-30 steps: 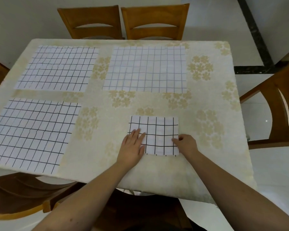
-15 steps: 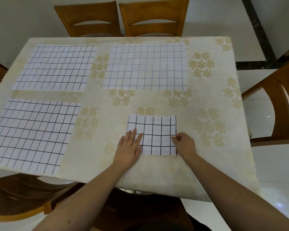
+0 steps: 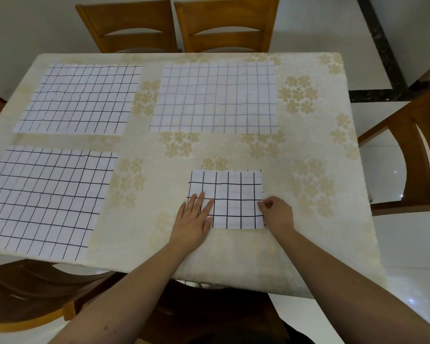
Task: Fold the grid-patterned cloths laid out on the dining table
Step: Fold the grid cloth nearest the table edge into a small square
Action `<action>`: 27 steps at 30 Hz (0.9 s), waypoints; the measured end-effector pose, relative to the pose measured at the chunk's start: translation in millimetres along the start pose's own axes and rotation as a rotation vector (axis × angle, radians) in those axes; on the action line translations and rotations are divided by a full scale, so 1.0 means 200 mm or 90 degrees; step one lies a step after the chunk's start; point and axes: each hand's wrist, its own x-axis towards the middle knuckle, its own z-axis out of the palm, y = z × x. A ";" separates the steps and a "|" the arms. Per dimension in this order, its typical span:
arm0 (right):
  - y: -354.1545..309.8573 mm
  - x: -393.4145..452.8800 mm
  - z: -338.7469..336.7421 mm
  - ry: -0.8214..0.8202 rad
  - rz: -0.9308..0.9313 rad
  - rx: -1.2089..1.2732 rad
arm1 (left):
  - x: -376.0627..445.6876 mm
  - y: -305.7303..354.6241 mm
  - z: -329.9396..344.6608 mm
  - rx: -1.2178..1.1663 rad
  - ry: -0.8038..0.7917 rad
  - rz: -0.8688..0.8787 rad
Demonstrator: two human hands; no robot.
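One folded cloth (image 3: 230, 194), three flat cloths (image 3: 214, 98)

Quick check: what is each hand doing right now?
Left hand: open, flat on the folded cloth.
Right hand: closed, pinching that cloth's right edge.

A dining table (image 3: 233, 256) under a cream, flower-printed tablecloth (image 3: 315, 194) carries four grid-patterned cloths: a small folded cloth (image 3: 233, 192) pressed beneath both hands, one open cloth (image 3: 214, 98) directly beyond them, and two more open cloths (image 3: 80, 98) (image 3: 45, 199) well off to their left.
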 end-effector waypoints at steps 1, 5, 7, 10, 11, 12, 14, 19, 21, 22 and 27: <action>0.00 0.00 0.00 -0.002 0.004 0.000 | 0.00 0.00 0.00 0.001 0.001 -0.001; 0.00 0.01 0.01 -0.005 0.028 0.030 | 0.00 0.00 0.01 -0.002 0.006 -0.007; 0.00 0.01 0.01 -0.001 0.033 0.048 | 0.00 -0.01 0.02 -0.002 0.008 -0.009; 0.01 0.00 0.01 0.009 0.034 0.073 | 0.00 -0.01 0.03 0.000 0.009 -0.005; 0.01 0.00 0.01 0.012 0.035 0.082 | 0.00 -0.01 0.03 0.000 0.012 -0.002; 0.01 0.00 0.01 0.014 0.037 0.092 | 0.00 -0.01 0.03 0.001 0.014 0.000; 0.00 0.00 0.01 0.017 0.041 0.109 | -0.01 -0.01 0.03 0.001 0.018 0.001; 0.00 -0.01 0.00 0.021 0.044 0.125 | 0.00 -0.02 0.05 0.008 0.019 -0.004; 0.00 -0.01 0.01 0.022 0.042 0.126 | 0.00 -0.02 0.05 0.010 0.019 -0.001; 0.00 -0.01 0.01 0.023 0.042 0.127 | 0.00 -0.02 0.05 0.010 0.018 0.000; -0.01 -0.03 0.01 0.039 0.040 0.130 | 0.00 -0.02 0.06 0.012 0.015 0.001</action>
